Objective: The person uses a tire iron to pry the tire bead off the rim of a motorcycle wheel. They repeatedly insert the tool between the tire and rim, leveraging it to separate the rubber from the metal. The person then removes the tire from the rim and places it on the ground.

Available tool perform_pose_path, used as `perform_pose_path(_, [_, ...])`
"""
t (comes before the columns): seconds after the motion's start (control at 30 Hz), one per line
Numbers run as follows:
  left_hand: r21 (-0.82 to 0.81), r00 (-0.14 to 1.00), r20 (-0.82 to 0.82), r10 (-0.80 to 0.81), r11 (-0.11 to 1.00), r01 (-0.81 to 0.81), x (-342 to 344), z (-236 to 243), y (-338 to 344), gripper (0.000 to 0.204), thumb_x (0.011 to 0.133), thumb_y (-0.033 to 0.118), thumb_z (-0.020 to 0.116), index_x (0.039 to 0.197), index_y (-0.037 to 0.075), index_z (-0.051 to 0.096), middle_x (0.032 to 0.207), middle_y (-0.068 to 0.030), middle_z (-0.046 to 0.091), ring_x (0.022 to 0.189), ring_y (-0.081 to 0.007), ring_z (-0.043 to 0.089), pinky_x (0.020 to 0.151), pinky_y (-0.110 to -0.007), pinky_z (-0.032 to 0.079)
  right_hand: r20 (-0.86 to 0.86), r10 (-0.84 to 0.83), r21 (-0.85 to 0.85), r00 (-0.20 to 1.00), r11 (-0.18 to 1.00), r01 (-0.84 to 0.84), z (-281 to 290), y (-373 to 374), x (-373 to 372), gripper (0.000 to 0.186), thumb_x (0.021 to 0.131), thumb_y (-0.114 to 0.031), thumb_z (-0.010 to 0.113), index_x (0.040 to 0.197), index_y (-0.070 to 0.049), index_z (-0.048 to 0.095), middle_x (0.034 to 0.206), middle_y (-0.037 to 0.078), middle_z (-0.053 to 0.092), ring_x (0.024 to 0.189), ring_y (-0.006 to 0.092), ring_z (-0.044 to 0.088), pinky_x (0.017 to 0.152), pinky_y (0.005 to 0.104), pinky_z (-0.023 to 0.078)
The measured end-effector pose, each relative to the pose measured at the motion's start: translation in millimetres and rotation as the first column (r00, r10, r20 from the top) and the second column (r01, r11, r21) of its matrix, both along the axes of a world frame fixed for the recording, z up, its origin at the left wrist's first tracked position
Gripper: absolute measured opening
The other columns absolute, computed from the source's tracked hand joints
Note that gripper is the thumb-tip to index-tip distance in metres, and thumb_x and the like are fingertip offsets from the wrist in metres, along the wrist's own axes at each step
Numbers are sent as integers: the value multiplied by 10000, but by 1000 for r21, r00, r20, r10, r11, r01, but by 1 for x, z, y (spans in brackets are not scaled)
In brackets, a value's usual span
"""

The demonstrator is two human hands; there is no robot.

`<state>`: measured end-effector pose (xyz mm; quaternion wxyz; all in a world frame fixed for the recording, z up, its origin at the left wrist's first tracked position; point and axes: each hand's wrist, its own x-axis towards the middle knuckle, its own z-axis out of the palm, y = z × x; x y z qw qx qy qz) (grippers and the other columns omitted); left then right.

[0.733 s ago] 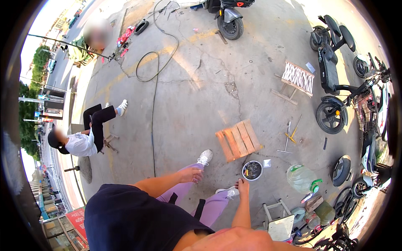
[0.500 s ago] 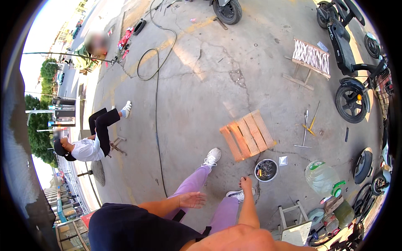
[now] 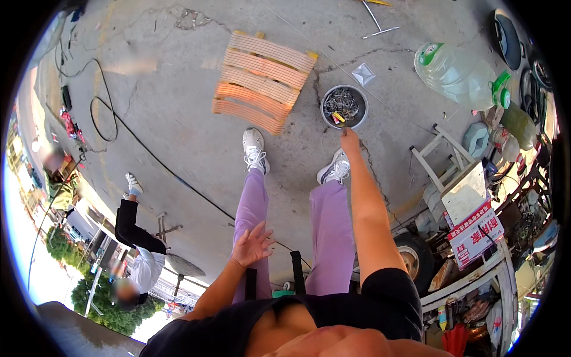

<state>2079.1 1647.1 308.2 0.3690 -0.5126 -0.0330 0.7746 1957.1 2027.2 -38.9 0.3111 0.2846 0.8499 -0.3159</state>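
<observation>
My right hand [image 3: 350,140] reaches down just below the near rim of a round metal bowl [image 3: 364,117] on the ground. Its fingers are closed, and whatever they may hold is too small to make out. In the bowl lies a pile of small dark metal pieces [image 3: 341,102], with a small yellow-and-red item [image 3: 338,117] near the closest rim. Over my left thigh, my left hand [image 3: 253,245] hangs with its fingers spread, holding nothing.
A low slatted wooden stool [image 3: 262,80] stands left of the bowl, and a small silvery packet [image 3: 363,74] lies beyond. To the right are a large clear jug [image 3: 455,70] and a wooden stool [image 3: 464,190]. A hose [image 3: 160,162] crosses the ground; a person [image 3: 146,262] sits at the left.
My view has tilted down and turned, so the bowl and slatted stool appear higher. My right hand has moved to the bowl's near rim. My left hand's fingers are spread wider.
</observation>
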Motion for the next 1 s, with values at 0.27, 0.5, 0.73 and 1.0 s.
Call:
perform_pose_path(0.27, [-24,996,44,-81,996,82,-3,-5,-13,690,903,501,524,1478,240,246,1409,-125,422,1245,-343,452,955,-562,426,-192,320,233,928,933,-273,0,-55,-11,361,801,-74,532,1160,-98,567,1131,154,607,1030,356,596,837,490,471])
perform_pose_path(0.5, [-48,988,98,-120,991,125,-5,-6,-18,706,896,516,526,1482,255,231,1411,-133,418,1242,-360,449,979,-567,405,-73,262,112,962,961,-253,-33,-73,-28,308,819,-71,483,1117,-39,551,1135,174,603,1055,345,593,859,475,472])
perform_pose_path(0.73, [-76,983,100,-155,984,163,2,-8,-18,707,891,526,526,1480,263,236,1407,-135,421,1244,-364,447,994,-569,392,89,202,-18,975,979,-201,-41,-70,-44,347,829,-140,499,1151,-22,551,1163,181,604,1126,311,567,961,489,405])
perform_pose_path(1.0, [-75,982,113,-151,984,160,0,-8,-21,716,886,529,532,1481,264,235,1398,-136,432,1245,-373,446,1010,-569,373,-33,322,101,946,943,-317,-38,-45,-33,380,832,-169,506,1194,-61,551,1163,152,616,1142,273,565,1006,507,370])
